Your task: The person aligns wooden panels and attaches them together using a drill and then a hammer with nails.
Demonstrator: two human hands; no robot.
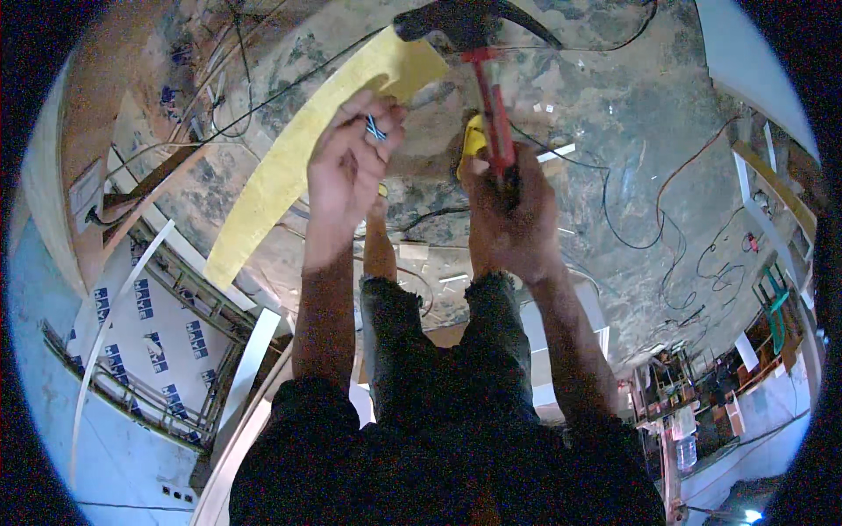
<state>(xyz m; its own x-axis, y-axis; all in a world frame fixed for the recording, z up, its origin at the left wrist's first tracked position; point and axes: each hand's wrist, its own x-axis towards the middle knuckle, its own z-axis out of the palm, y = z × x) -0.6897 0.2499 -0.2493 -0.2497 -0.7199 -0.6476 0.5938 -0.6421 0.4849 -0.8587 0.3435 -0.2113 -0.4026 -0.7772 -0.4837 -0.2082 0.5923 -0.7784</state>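
Observation:
My right hand (510,215) grips the red handle of a hammer (491,110); its dark head (456,22) is raised at the top of the view. My left hand (351,162) pinches a few small nails (375,129) between fingers and thumb, just beside a long curved yellow strip (289,162). The two hands are a short gap apart. Below them my bare legs and dark shorts (447,351) show. A yellow object (474,138) sits just behind the hammer handle; what it is I cannot tell.
Rough concrete floor (631,131) far below carries loose cables (667,193) and small white scraps. White boards with blue markings (149,333) and metal framing (202,298) lie at the left. White strips (250,359) lean nearby. Shelves and clutter (754,351) stand at the right.

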